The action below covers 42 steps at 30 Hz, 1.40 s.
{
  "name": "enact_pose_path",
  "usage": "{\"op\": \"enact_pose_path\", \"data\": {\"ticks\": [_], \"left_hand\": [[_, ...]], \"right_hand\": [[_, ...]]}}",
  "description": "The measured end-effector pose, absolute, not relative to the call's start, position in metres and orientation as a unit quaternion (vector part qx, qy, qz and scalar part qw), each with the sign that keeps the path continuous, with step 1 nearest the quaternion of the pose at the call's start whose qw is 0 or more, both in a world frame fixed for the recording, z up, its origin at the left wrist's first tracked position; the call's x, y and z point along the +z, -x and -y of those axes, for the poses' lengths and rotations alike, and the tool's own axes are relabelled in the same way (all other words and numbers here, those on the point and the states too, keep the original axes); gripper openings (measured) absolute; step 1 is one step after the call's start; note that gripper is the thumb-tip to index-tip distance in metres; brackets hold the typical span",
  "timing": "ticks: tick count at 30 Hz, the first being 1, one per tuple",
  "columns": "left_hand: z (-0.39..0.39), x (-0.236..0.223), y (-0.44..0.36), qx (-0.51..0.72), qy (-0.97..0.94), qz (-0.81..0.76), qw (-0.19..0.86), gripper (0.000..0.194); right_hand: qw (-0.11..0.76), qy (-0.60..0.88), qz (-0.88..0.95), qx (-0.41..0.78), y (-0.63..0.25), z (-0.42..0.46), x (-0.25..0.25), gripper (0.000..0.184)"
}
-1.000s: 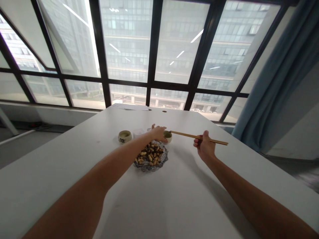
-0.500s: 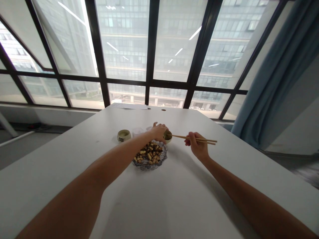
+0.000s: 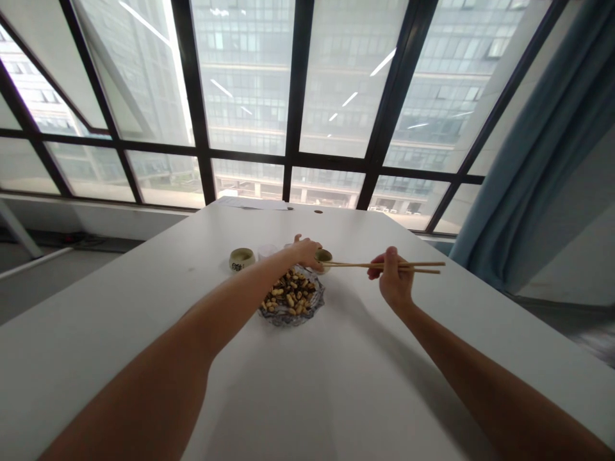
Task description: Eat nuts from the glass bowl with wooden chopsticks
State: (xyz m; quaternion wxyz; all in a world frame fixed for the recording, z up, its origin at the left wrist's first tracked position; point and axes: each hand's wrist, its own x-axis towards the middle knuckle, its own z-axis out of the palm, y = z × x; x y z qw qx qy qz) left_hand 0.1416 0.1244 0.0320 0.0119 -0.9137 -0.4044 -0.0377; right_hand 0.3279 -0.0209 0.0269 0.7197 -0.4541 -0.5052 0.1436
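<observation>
My left hand (image 3: 306, 252) is closed on the left side of a small pale green cup (image 3: 323, 257), which stands on the table beyond the glass dish. Its fingers partly cover the cup. In my right hand (image 3: 394, 276) is a pair of wooden chopsticks (image 3: 355, 264), pointing left, with their tips at the cup's near side; whether they touch it I cannot tell. Below my left wrist sits a clear scalloped glass dish (image 3: 288, 318) filled with peanuts (image 3: 295, 294) and smaller dark bits. My left forearm hides part of its left side.
A second green cup (image 3: 241, 259) with dark characters stands to the left. Beside it is a clear container (image 3: 267, 251), partly behind my arm. Papers (image 3: 250, 203) lie at the far edge of the white table (image 3: 269, 397). Windows and a blue curtain (image 3: 523, 192) lie beyond.
My right hand has moved right and slightly down, drawing the chopstick tips out of the cup's mouth to its near side. The cup now stands more upright under my left hand.
</observation>
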Motion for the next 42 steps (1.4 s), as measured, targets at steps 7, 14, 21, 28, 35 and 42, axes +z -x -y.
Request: {"op": "enact_pose_path", "data": {"ticks": [7, 14, 21, 28, 35, 42], "left_hand": [[-0.117, 0.036, -0.117, -0.097, 0.919, 0.383, 0.004, 0.077], [-0.104, 0.036, -0.016, -0.284, 0.865, 0.412, 0.05, 0.047], [-0.098, -0.002, 0.056, -0.34, 0.783, 0.522, 0.008, 0.047], [-0.094, -0.037, 0.046, -0.452, 0.727, 0.512, -0.074, 0.051], [-0.093, -0.047, 0.045, -0.48, 0.71, 0.506, -0.101, 0.061], [-0.092, -0.047, 0.045, -0.473, 0.711, 0.51, -0.099, 0.06]], "right_hand": [[0.668, 0.424, 0.569, 0.224, -0.304, 0.048, 0.058, 0.066], [0.561, 0.459, 0.637, 0.263, -0.287, 0.057, 0.07, 0.069], [0.447, 0.41, 0.726, 0.323, -0.255, 0.039, 0.051, 0.063], [0.548, 0.423, 0.676, 0.252, -0.258, 0.032, 0.04, 0.052], [0.583, 0.462, 0.634, 0.213, -0.277, 0.027, 0.051, 0.052], [0.508, 0.473, 0.691, 0.203, -0.278, 0.022, 0.038, 0.048]]}}
